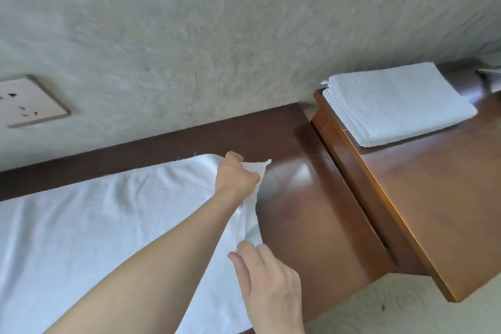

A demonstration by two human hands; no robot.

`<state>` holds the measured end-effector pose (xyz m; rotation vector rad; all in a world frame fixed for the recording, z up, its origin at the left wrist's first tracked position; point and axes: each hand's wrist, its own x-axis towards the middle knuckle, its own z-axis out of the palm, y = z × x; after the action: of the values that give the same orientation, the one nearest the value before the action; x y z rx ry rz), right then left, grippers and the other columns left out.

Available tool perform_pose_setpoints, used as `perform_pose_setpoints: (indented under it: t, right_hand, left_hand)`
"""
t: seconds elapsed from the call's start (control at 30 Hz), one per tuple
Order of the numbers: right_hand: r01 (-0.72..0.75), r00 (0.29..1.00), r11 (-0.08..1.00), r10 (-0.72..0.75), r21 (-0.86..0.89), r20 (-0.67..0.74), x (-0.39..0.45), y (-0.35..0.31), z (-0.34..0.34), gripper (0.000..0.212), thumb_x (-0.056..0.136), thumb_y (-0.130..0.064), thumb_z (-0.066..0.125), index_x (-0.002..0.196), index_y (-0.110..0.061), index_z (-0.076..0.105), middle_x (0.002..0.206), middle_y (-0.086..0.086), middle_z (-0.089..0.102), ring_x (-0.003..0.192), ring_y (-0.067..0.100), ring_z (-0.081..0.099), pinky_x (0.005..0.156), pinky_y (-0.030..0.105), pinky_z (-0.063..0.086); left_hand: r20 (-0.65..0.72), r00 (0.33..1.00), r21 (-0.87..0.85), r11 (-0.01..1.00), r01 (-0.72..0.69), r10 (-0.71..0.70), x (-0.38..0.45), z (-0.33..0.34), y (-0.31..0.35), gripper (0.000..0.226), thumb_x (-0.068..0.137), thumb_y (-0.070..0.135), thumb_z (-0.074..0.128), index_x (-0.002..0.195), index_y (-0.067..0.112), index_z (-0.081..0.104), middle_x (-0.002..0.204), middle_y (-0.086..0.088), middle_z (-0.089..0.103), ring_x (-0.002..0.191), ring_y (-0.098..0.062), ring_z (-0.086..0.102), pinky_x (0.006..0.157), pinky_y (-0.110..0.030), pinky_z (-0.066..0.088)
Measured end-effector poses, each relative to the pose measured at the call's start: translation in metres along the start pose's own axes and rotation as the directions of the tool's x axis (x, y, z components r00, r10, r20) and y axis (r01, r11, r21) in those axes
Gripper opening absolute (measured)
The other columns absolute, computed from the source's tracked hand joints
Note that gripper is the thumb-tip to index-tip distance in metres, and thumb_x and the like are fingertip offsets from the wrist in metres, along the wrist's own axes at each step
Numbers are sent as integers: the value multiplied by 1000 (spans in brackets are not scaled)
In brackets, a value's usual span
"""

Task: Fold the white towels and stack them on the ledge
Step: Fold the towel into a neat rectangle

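Observation:
A white towel point(95, 225) lies spread over a dark brown wooden table point(311, 211). My left hand point(237, 173) reaches across it and pinches the far right corner, lifting that edge slightly off the wood. My right hand point(267, 285) pinches the near right corner of the same towel. A folded white towel stack point(395, 103) rests on the lighter brown wooden ledge point(433, 198) at the upper right.
A textured pale wall point(217, 35) runs behind the table, with a power socket point(29, 102) at the left. The ledge stands higher than the table and overhangs a pale patterned floor point(393, 312) at the bottom right.

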<state>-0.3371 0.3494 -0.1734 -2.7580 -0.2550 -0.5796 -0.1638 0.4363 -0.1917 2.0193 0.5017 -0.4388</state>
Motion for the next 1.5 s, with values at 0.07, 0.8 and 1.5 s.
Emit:
perform_pose_setpoints:
  t: [0.07, 0.8, 1.5]
  right_hand:
    - [20, 1000, 1000, -20, -4, -3, 1, -17, -2, 31, 92, -39, 57, 74, -21, 74, 56, -2, 42, 38, 15, 36, 32, 25, 33]
    - [22, 970, 977, -72, 211, 232, -37, -383, 38, 60, 106, -53, 16, 75, -24, 58, 43, -8, 41, 26, 13, 35, 31, 16, 22]
    - [78, 810, 990, -134, 121, 570, -107, -461, 99, 46, 80, -62, 59, 93, -22, 41, 49, -11, 44, 32, 7, 44, 31, 18, 32]
  left_hand:
    - [-50, 999, -97, 995, 13, -18, -3, -25, -7, 39, 85, 20, 62, 124, 20, 61, 97, 6, 66, 86, -11, 61, 63, -20, 43]
    - [-531, 837, -456, 877, -148, -135, -102, -379, -240, 15, 98, 24, 53, 95, 34, 64, 86, 13, 74, 80, -2, 68, 69, -21, 49]
    - [-244, 783, 745, 628, -226, 571, -99, -399, -335, 86, 89, -10, 49, 151, -8, -11, 164, -12, 23, 144, -13, 38, 99, -12, 43]
